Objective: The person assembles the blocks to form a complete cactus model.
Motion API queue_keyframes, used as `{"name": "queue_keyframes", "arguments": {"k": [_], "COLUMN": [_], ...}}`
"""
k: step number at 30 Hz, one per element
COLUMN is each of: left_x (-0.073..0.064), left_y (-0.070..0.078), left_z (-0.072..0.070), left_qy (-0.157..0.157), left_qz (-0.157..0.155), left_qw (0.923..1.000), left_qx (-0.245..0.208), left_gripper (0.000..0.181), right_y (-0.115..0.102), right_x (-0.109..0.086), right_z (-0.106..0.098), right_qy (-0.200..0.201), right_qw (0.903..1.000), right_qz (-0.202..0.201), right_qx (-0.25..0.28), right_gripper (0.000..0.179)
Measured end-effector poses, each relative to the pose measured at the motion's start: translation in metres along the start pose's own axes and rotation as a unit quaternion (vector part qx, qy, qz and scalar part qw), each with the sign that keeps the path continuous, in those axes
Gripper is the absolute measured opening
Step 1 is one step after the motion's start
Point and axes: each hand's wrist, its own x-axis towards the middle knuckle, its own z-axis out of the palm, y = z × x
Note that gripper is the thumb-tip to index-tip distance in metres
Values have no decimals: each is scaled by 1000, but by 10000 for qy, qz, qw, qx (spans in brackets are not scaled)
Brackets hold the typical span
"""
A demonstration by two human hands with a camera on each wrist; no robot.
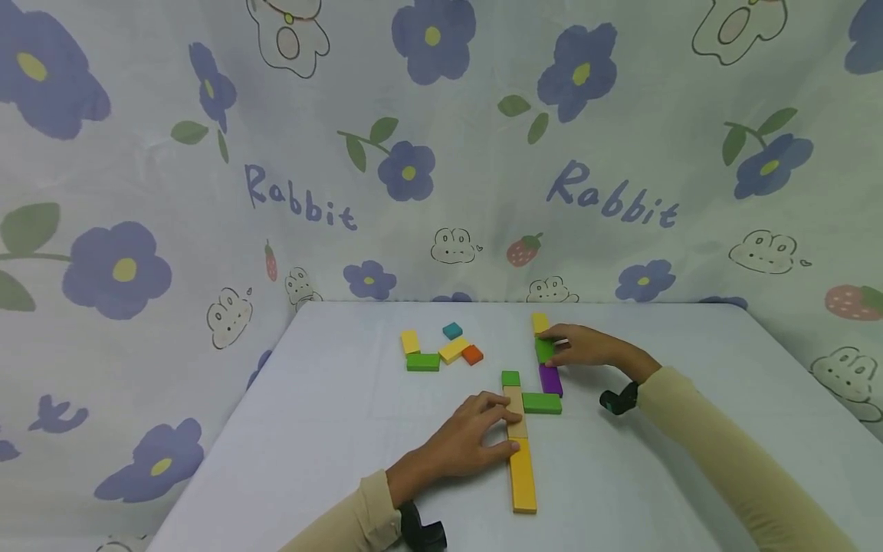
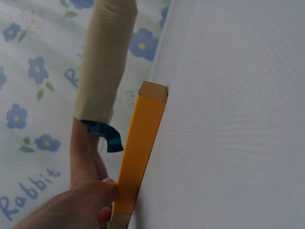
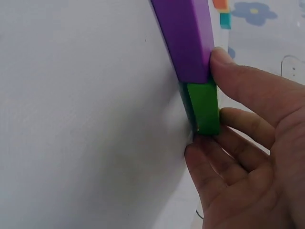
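Observation:
My left hand [image 1: 464,441] spreads relaxed fingers over the left side of a plain wooden block [image 1: 516,422]. Its thumb touches a long orange-yellow block [image 1: 523,483] lying end to end with it. At the wooden block's far end sits a small green block [image 1: 510,378]. My right hand [image 1: 586,346] pinches another green block [image 1: 544,351], thumb near the joint with a purple block [image 3: 188,43] and fingers around the far end. A yellow block [image 1: 540,322] lies just beyond those fingers. A longer green block [image 1: 542,403] runs sideways from the wooden block to below the purple one.
On the white table [image 1: 331,445], loose blocks lie at the back left: a yellow one [image 1: 410,342], a green one [image 1: 423,363], a slanted yellow one [image 1: 454,350], an orange-red one [image 1: 472,355] and a teal one [image 1: 452,330]. A patterned curtain [image 1: 455,215] hangs behind.

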Motion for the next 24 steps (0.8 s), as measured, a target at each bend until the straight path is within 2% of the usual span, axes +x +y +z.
{"name": "queue_keyframes", "arguments": {"k": [4, 13, 20, 24], "left_x": [0, 0, 0, 1], "left_y": [0, 1, -1, 0], "left_z": [-1, 0, 1, 0], "left_qy": [11, 2, 2, 16], "left_qz": [15, 11, 7, 56], "left_qw": [10000, 10000, 10000, 10000], "left_qx": [-25, -25, 3, -2], "left_gripper": [41, 41, 41, 41], "right_y": [-3, -4, -7, -9], "right_x": [-1, -4, -9, -19], "right_z": [1, 4, 7, 8], "right_qy": [-30, 13, 407, 716], "right_qw": [9994, 9990, 9948, 9933], "right_qz": [-74, -247, -698, -768], "right_qx": [-323, -371, -623, -493], "right_gripper": [69, 66, 58, 58]}}
